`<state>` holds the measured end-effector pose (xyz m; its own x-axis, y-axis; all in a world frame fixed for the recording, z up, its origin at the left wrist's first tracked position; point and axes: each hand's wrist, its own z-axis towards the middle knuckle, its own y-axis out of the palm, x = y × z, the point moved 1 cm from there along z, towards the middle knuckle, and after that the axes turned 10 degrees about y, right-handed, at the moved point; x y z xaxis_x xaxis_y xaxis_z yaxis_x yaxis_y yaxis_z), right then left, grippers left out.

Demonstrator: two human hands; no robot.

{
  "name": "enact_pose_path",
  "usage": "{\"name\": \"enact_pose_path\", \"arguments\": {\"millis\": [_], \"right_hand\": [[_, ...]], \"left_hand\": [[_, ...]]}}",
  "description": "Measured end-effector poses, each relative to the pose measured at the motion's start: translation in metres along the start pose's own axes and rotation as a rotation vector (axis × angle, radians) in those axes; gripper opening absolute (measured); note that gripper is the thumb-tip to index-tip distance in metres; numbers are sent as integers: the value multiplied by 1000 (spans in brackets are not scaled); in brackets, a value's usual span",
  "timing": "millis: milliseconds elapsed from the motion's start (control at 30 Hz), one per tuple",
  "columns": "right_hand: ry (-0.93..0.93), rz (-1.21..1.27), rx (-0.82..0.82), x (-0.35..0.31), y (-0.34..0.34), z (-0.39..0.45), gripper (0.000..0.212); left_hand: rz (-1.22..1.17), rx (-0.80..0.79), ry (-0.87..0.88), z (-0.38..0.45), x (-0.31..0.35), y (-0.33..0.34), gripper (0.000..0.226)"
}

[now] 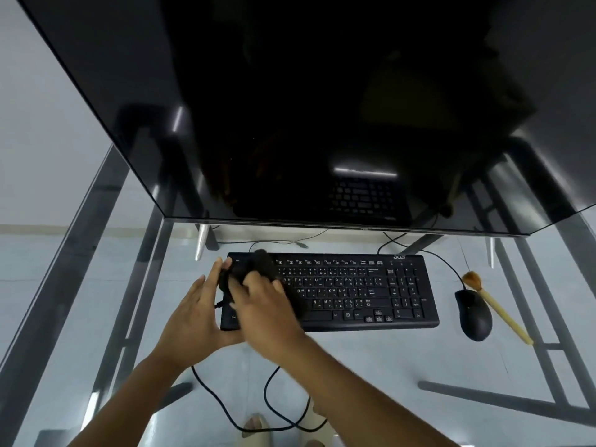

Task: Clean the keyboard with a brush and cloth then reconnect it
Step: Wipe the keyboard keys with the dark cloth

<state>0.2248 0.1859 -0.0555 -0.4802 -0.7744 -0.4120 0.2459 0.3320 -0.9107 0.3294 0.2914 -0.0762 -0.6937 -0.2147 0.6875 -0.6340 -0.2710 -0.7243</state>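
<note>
1. Monitor (322, 108): big, dark, off, tilted over the back of the desk. Faint reflections of the keyboard in it.
2. Desk (371, 366): glass top, metal frame showing thru it, pale floor below.
3. Keyboard (354, 295): black, flat on the glass under the monitor's bottom edge, long side running L–R. My hands cover its left end.
4. Cable (225, 411): black, loops over the glass near me, below my wrists. Can't tell where either end goes.
5. My left hand (193, 314): at the keyboard's left edge, fingers mostly straight, fingertips touching the cloth's left side. Can't tell if it really grips.
6. My right hand (261, 314): blurred, over the left keys, fingers curled down onto the cloth, holding it.
7. Cloth (254, 269): dark, bunched, on the keyboard's top-left part between both hands.
8. Mouse (474, 314): black, just right of the keyboard, cord running back under the monitor.
9. Brush (493, 306): wooden handle, tan bristles at the far end, lying diagonal on the glass, right beside the mouse, prob. touching it.
</note>
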Motion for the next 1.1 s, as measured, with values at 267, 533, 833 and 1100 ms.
{"name": "enact_pose_path", "arguments": {"millis": [267,533,833,1100], "right_hand": [[473,-10,236,89,-36,-11,36],[152,32,37,81,-43,-47,30],[678,-13,298,131,-70,-62,35],[697,-156,362,194,-88,-63,22]], "left_hand": [[24,-68,-38,-5,-4,1,125],[270,32,129,9,50,28,67],[482,-41,32,48,75,86,67],[532,-25,65,50,76,88,67]]}}
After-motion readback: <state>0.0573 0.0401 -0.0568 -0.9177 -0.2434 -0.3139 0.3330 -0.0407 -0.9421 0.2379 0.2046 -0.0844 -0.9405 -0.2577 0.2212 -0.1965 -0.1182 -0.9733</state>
